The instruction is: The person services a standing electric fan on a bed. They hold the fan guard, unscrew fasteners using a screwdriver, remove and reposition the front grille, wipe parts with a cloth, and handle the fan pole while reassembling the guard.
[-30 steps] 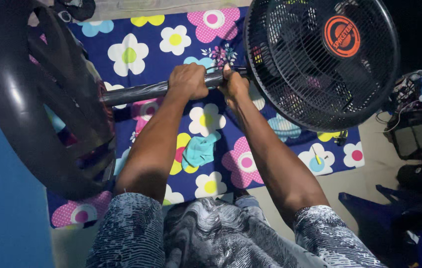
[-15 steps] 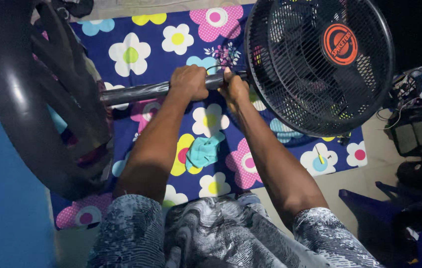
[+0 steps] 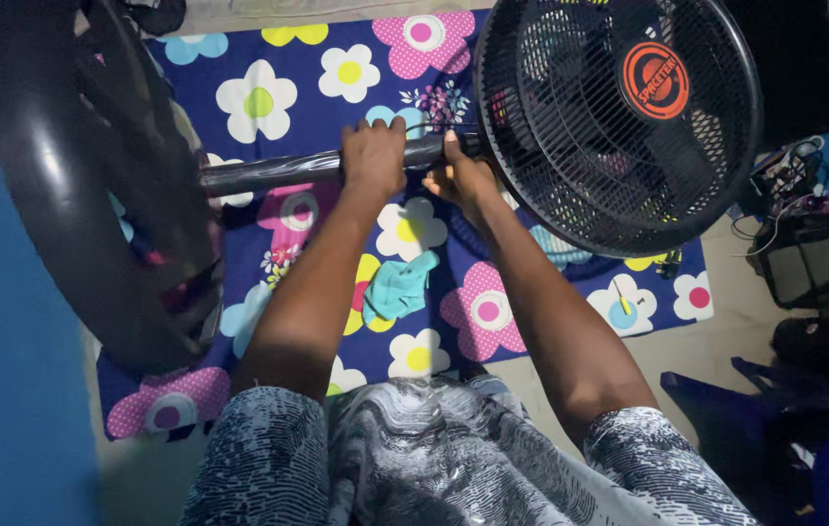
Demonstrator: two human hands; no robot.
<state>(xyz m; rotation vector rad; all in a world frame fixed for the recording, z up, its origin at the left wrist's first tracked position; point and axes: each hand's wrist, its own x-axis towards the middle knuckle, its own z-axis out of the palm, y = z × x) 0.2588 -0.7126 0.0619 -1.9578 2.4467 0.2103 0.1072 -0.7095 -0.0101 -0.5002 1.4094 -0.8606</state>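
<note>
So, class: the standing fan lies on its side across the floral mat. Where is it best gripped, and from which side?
Probably the dark pole, from above. It is a slim, bare horizontal bar between round base and grille head, thin enough to wrap. The left hand takes that grip; the right hand is beside the head.
</note>
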